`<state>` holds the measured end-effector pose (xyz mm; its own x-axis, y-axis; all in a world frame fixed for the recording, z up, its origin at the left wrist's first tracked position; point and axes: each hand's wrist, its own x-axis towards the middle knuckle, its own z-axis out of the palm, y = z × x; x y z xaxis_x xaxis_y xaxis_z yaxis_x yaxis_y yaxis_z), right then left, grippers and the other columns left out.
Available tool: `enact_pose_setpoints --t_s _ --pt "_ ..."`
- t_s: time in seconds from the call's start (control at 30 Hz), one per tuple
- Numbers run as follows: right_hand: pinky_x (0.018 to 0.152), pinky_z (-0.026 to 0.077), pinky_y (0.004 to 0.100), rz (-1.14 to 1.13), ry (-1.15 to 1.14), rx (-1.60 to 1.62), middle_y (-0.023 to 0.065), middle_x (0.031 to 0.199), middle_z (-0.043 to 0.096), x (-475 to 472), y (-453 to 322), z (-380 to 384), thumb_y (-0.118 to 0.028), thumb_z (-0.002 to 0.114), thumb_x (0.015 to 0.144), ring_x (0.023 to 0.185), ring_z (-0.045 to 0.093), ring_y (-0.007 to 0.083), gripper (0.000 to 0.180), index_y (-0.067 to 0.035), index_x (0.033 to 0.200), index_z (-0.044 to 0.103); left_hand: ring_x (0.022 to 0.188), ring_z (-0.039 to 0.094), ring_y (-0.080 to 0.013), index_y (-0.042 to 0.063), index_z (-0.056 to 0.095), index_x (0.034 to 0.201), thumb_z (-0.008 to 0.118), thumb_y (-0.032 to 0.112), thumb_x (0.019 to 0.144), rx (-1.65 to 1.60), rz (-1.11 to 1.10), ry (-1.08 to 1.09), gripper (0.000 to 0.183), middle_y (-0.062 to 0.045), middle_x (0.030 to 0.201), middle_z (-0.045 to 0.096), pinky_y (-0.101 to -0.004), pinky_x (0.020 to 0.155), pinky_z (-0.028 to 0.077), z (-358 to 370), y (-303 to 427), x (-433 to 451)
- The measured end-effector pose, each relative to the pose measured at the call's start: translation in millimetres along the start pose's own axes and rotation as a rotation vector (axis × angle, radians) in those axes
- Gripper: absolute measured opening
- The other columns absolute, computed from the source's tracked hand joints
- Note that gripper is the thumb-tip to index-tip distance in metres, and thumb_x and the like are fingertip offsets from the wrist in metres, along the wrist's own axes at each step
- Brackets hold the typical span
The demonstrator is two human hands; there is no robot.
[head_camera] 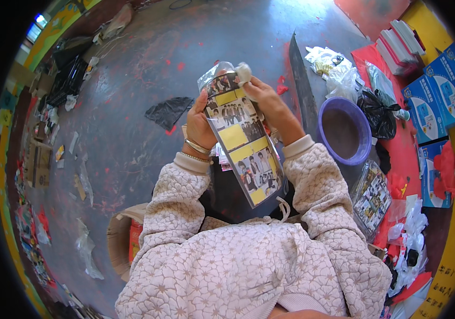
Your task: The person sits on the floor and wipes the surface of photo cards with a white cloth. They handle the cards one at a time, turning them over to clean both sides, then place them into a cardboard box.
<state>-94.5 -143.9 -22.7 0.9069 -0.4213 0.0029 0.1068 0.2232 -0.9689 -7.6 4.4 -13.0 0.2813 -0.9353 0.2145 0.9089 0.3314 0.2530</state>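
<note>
A long sheet of printed photo pictures (245,137) with yellow blocks, in a clear plastic sleeve, hangs tilted before my chest. My left hand (203,121) grips its left edge near the top, with a bangle and a beaded bracelet on the wrist. My right hand (269,103) is at the sheet's upper right and pinches a small whitish wad (243,73) against the top corner. Clear plastic (213,73) sticks out past the sheet's top end. Part of a stack of printed cards (224,161) shows below my left hand, mostly hidden by the sheet.
A purple plastic basin (345,130) stands right of my right arm, beside a black plastic bag (376,115). More sleeved picture sheets (370,197) lie lower right. A cardboard box (117,239) is by my left elbow. Black plastic scrap (168,113) lies on the floor. Blue boxes (424,107) stand far right.
</note>
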Motion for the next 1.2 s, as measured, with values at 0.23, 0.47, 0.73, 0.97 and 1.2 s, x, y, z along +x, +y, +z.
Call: enact_pose_setpoints --t_s 0.23,0.47,0.73,0.97,1.2 --pt "0.079 0.049 0.0368 0.200 0.115 0.733 0.0108 0.102 0.060 4.9 22.9 -78.1 -0.026 0.032 0.094 0.088 0.060 0.0228 0.035 -0.003 0.116 0.047 0.112 0.049 -0.0301 0.008 0.024 0.137 0.036 0.030 0.092 0.139 0.068 0.076 0.051 -0.016 0.131 0.041 -0.0447 0.089 0.045 10.6 23.3 -10.5" --pt "0.082 0.048 0.0354 0.065 -0.145 0.949 0.0123 0.105 0.059 -28.6 -28.2 -43.1 -0.041 0.042 0.090 0.094 0.058 0.0231 0.047 -0.003 0.116 0.048 0.106 0.053 -0.0300 0.009 0.030 0.134 0.037 0.030 0.093 0.203 -0.087 0.224 0.046 -0.016 0.125 0.046 -0.0454 0.086 0.046 -15.7 43.0 -4.3" --pt "0.073 0.052 0.0332 0.220 -0.128 0.536 0.0102 0.094 0.063 -27.1 -17.4 -38.7 -0.003 0.067 0.072 0.080 0.062 0.0182 0.036 0.000 0.106 0.055 0.084 0.063 -0.0217 0.003 0.048 0.112 0.039 0.030 0.093 0.583 -0.077 0.409 0.035 -0.011 0.101 0.061 -0.0327 0.069 0.055 -8.0 24.9 5.5" --pt "0.063 0.054 0.0295 0.067 0.257 0.462 0.0090 0.084 0.064 -27.3 -27.8 -39.2 0.007 0.062 0.072 0.071 0.064 0.0175 0.026 -0.003 0.095 0.059 0.086 0.062 -0.0178 0.005 0.048 0.112 0.041 0.029 0.093 0.571 0.017 0.432 0.032 -0.007 0.101 0.060 -0.0314 0.071 0.055 -13.1 22.8 5.5" --pt "0.063 0.053 0.0297 -0.076 0.336 0.450 0.0077 0.081 0.064 -30.1 -35.4 -46.6 0.012 0.065 0.065 0.069 0.062 0.0164 0.026 -0.003 0.086 0.061 0.088 0.060 -0.0177 0.004 0.048 0.111 0.046 0.024 0.092 0.592 0.001 0.402 0.028 -0.007 0.100 0.060 -0.0327 0.074 0.051 -10.5 17.9 0.3"
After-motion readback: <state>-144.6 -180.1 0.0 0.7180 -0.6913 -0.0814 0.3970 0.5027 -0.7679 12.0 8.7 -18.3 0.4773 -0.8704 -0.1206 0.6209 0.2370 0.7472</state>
